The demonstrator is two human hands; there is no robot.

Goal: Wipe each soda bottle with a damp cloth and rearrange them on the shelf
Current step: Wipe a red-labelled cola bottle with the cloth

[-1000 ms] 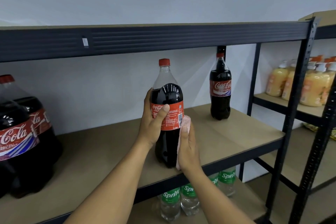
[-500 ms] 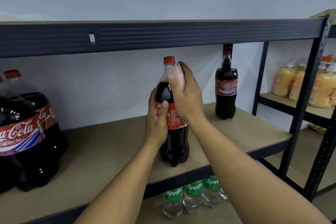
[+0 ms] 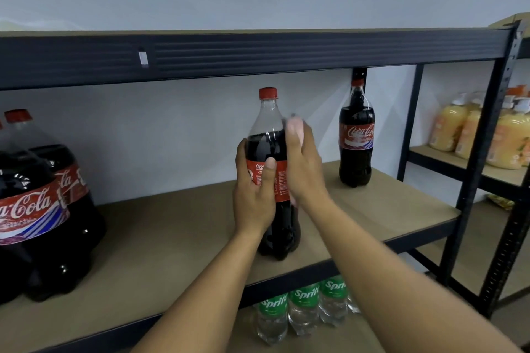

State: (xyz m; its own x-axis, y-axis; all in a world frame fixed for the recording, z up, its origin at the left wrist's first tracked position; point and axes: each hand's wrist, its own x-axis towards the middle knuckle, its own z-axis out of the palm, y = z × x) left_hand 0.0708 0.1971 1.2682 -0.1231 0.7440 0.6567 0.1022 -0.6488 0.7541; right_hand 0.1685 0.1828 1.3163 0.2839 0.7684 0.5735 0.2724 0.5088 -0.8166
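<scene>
Soda bottle (image 3: 269, 120) stood upright near the shelf (image 3: 172, 238) front edge | left hand (image 3: 253, 200) fingers clamped round its label | right hand (image 3: 304, 172) fingers nearly straight, pressing cloth (image 3: 296, 127) to its right shoulder | advised: steady grip, full-height strokes, rotate for the back.

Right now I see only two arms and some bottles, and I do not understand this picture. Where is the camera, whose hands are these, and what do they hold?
There is no machine here: a person works with two bare hands. The one picture comes from a camera worn on the person's head, looking forward and down. The left hand grips a cola bottle that stands on the shelf. The right hand presses a pink cloth against its side. On the same shelf, other colas stand at the left and a single cola at the far right. Sprite bottles stand on the level below.
</scene>
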